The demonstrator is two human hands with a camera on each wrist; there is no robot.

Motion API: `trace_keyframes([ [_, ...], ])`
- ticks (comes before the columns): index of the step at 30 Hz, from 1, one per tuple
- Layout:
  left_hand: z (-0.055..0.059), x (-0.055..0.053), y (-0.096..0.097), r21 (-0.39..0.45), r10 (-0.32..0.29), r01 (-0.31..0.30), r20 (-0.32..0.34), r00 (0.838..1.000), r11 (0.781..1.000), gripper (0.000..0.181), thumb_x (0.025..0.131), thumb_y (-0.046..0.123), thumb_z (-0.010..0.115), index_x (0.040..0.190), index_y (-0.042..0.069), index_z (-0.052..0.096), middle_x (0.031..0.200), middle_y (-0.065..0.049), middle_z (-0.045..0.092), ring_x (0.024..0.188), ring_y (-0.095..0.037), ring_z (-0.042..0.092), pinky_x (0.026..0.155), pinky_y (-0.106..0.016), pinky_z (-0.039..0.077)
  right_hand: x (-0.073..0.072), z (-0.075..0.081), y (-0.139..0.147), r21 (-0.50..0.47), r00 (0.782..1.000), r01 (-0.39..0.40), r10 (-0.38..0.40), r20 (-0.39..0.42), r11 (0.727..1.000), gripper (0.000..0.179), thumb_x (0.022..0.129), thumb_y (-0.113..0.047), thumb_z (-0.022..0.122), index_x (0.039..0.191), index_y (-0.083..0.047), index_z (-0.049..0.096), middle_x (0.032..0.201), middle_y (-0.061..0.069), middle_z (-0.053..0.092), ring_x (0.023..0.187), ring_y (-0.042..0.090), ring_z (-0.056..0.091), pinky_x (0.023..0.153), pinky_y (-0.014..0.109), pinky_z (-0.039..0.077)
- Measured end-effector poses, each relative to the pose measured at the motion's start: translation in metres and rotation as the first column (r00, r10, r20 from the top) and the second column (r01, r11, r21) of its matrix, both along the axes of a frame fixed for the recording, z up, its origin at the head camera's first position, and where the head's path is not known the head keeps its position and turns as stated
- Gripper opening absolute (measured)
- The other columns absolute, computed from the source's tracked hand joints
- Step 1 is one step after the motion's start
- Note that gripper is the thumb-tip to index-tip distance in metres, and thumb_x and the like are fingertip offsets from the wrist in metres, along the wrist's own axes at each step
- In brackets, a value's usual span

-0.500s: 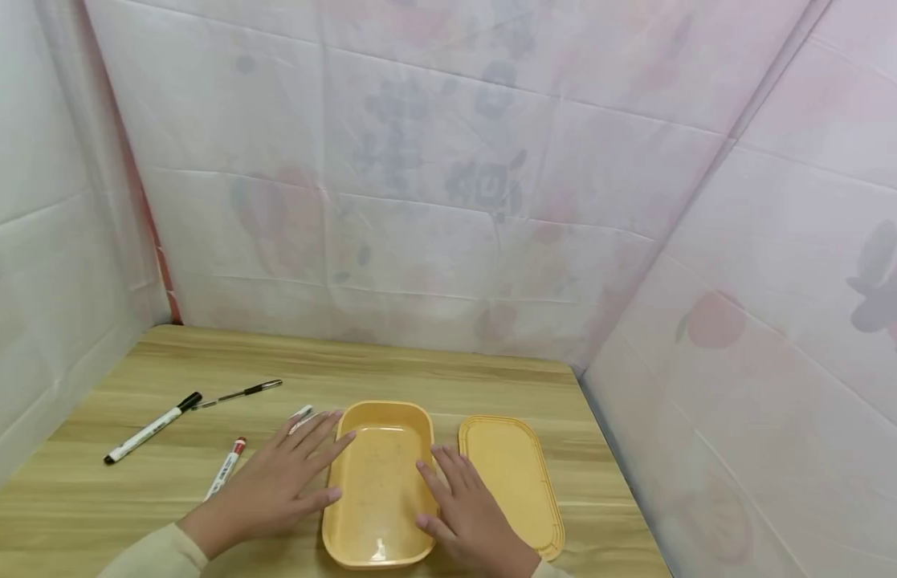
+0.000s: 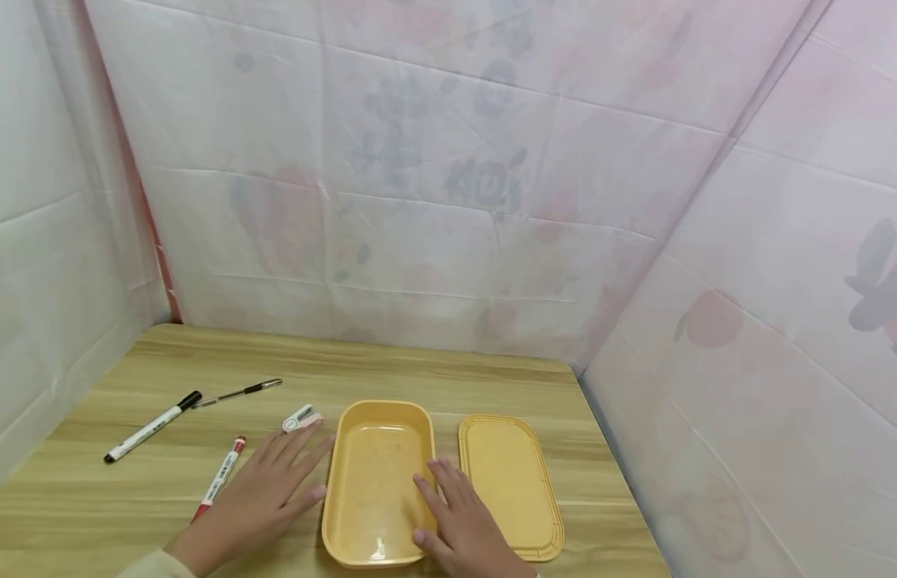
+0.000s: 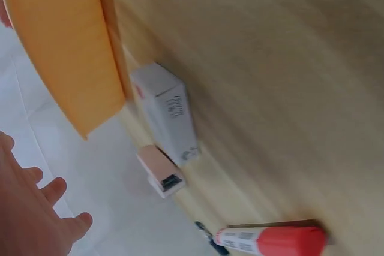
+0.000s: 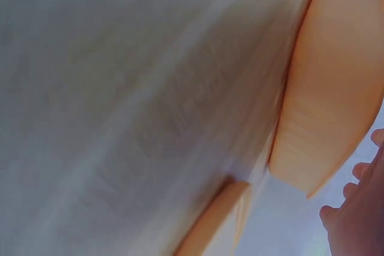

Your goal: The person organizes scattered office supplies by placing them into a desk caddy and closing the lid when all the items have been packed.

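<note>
A yellow open container [image 2: 379, 490] stands between my two hands, its inside bare. My left hand [image 2: 263, 494], fingers spread, hovers just left of it. My right hand [image 2: 466, 518] is over the container's right edge with fingers extended; whether it touches the rim I cannot tell. The matching yellow lid [image 2: 513, 490] lies flat to the right. Beyond my left fingertips is a small pink-and-white item [image 2: 301, 418]. A small white box [image 3: 167, 115] beside the container shows in the left wrist view; my left hand hides it from the head camera.
Left of my left hand lies a red-and-white marker [image 2: 220, 478]. Farther left are a black-capped white marker [image 2: 152, 428] and a thin black pen [image 2: 238, 393], almost touching. Pale printed sheets [image 2: 448, 177] wall the wooden table [image 2: 491, 377] at the back and sides.
My left hand has drawn back leftward from the container's rim, uncovering the pink-and-white item and more of the red marker. The right hand has shifted slightly toward me. The container has not moved.
</note>
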State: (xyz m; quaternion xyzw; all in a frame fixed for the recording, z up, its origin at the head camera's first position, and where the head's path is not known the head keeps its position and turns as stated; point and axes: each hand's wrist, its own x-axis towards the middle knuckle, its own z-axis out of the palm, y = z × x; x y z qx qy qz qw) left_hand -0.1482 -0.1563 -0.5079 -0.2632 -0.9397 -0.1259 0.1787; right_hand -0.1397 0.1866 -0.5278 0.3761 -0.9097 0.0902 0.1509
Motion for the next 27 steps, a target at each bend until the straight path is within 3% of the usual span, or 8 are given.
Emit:
trace_keyframes([
  [8, -0.015, 0.005, -0.010, 0.046, 0.035, -0.036, 0.017, 0.999, 0.998, 0.063, 0.096, 0.045, 0.051, 0.150, 0.020, 0.032, 0.159, -0.002, 0.017, 0.137, -0.030, 0.030, 0.112, -0.022, -0.014, 0.004, -0.007, -0.003, 0.026, 0.998, 0.001, -0.002, 0.056, 1.000, 0.070, 0.097, -0.050, 0.045, 0.154, -0.019, 0.018, 0.158, 0.013, 0.016, 0.144, 0.033, 0.017, 0.116, 0.027, -0.011],
  [15, -0.024, 0.013, -0.017, 0.071, 0.091, -0.094, 0.050, 0.995, 0.993, 0.058, 0.097, 0.040, 0.051, 0.149, 0.018, 0.035, 0.158, -0.004, 0.022, 0.136, -0.030, 0.031, 0.113, -0.023, -0.014, 0.002, -0.010, -0.001, 0.028, 0.998, -0.048, 0.049, -0.037, 0.998, 0.070, 0.097, -0.055, 0.041, 0.153, -0.017, 0.022, 0.158, 0.013, 0.016, 0.145, 0.029, 0.019, 0.117, 0.034, 0.005],
  [20, -0.030, 0.014, -0.020, 0.056, 0.124, -0.130, 0.099, 0.987, 0.990, 0.057, 0.098, 0.045, 0.047, 0.148, 0.018, 0.038, 0.156, -0.007, 0.025, 0.138, -0.031, 0.030, 0.114, -0.025, -0.011, 0.005, -0.008, -0.002, 0.046, 0.999, -0.047, 0.047, -0.003, 0.998, 0.071, 0.096, -0.054, 0.043, 0.153, -0.017, 0.021, 0.159, 0.011, 0.013, 0.145, 0.028, 0.018, 0.117, 0.037, 0.006],
  [23, -0.031, 0.015, -0.020, 0.048, 0.144, -0.153, 0.150, 0.978, 0.987, 0.056, 0.098, 0.047, 0.045, 0.146, 0.019, 0.041, 0.154, -0.008, 0.030, 0.137, -0.032, 0.030, 0.118, -0.039, 0.000, 0.006, -0.009, -0.003, 0.063, 0.999, -0.044, 0.045, -0.006, 0.997, 0.071, 0.096, -0.053, 0.043, 0.153, -0.016, 0.020, 0.159, 0.012, 0.013, 0.145, 0.029, 0.018, 0.118, 0.037, 0.003],
  [27, -0.033, 0.017, -0.020, 0.032, 0.172, -0.182, 0.213, 0.962, 0.983, 0.057, 0.096, 0.052, 0.047, 0.144, 0.020, 0.045, 0.151, -0.008, 0.036, 0.136, -0.032, 0.033, 0.111, -0.054, 0.019, 0.007, -0.011, -0.002, 0.078, 0.999, -0.038, 0.039, -0.006, 0.996, 0.071, 0.097, -0.054, 0.043, 0.154, -0.017, 0.019, 0.160, 0.011, 0.010, 0.145, 0.029, 0.017, 0.118, 0.037, -0.002],
])
